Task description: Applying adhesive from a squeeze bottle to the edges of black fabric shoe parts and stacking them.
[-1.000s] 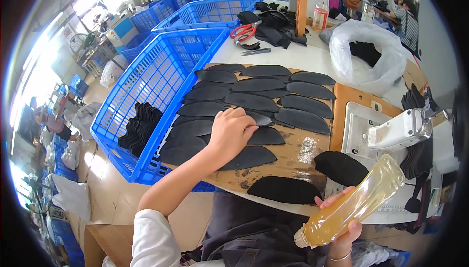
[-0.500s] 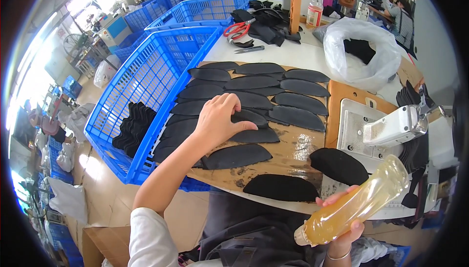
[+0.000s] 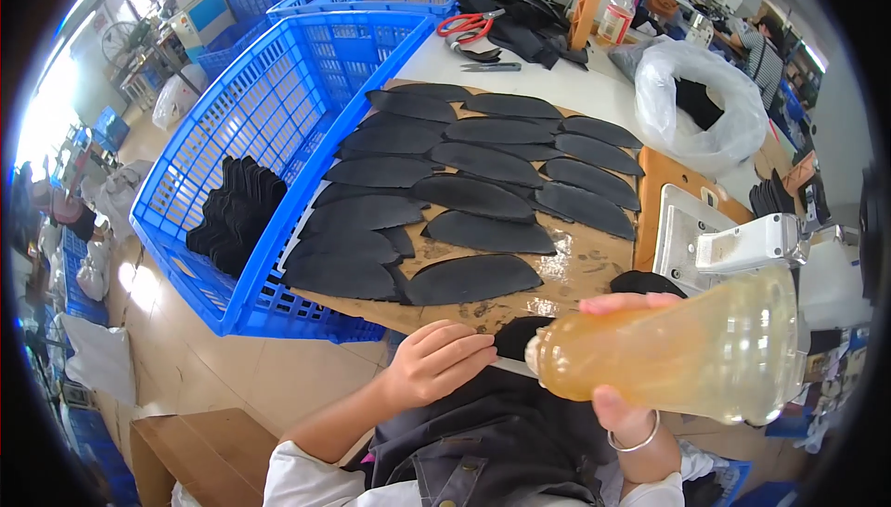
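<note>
My right hand (image 3: 631, 405) is wrapped round a clear plastic bottle (image 3: 687, 345) of yellowish liquid. The bottle lies nearly level, its narrow end pointing left. At the table's near edge my left hand (image 3: 438, 366) is closed, fingertips beside a black curved piece (image 3: 522, 333); whether it pinches anything does not show. Beyond the hands, several dark half-oval pieces (image 3: 483, 199) lie in overlapping rows on a brown board (image 3: 594, 261). A second black piece (image 3: 645, 282) at the right is partly covered by the bottle.
A blue crate (image 3: 246, 182) with a wavy black stack (image 3: 237, 215) stands left of the table. Farther back lie red-handled scissors (image 3: 469, 26), small snips (image 3: 492, 67) and black scraps. At right are a white plastic bag (image 3: 654, 99) and a white machine arm (image 3: 752, 245).
My left hand has come back from the rows of dark pieces to the near edge. The bottle has swung nearer to level and risen closer, covering more of the black pieces.
</note>
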Demonstrator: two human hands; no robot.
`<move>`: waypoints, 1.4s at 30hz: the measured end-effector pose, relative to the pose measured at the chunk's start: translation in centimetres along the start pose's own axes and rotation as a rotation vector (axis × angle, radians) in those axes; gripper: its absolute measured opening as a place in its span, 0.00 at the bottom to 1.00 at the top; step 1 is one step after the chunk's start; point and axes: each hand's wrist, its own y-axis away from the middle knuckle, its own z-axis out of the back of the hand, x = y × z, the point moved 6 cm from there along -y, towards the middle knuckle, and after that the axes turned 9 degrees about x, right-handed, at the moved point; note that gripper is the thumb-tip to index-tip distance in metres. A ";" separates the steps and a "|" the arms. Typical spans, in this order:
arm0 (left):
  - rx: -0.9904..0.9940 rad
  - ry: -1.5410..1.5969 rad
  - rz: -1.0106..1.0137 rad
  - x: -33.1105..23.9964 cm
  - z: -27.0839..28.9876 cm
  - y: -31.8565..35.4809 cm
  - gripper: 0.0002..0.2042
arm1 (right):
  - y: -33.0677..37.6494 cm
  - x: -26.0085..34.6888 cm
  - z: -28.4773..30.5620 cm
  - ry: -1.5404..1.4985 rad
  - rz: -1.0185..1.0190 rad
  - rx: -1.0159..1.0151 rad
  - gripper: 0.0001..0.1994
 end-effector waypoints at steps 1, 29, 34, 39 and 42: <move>-0.009 0.002 0.010 0.1 0.0 0.2 0.13 | -0.4 -0.1 -0.3 0.004 -0.005 0.011 0.37; -0.033 -0.004 -0.081 -0.1 -1.0 0.1 0.11 | 6.4 4.3 6.2 0.922 -0.105 -0.264 0.35; -0.036 0.027 -0.063 0.2 -0.7 0.3 0.12 | 4.0 5.1 2.8 0.453 -0.084 -0.473 0.41; -0.010 0.040 -0.063 0.1 -0.8 -0.1 0.13 | 0.3 1.6 -1.6 0.280 -0.171 0.182 0.38; -0.008 0.046 -0.053 -0.1 -0.8 -0.2 0.14 | -0.5 1.5 -2.5 0.310 -0.152 0.307 0.38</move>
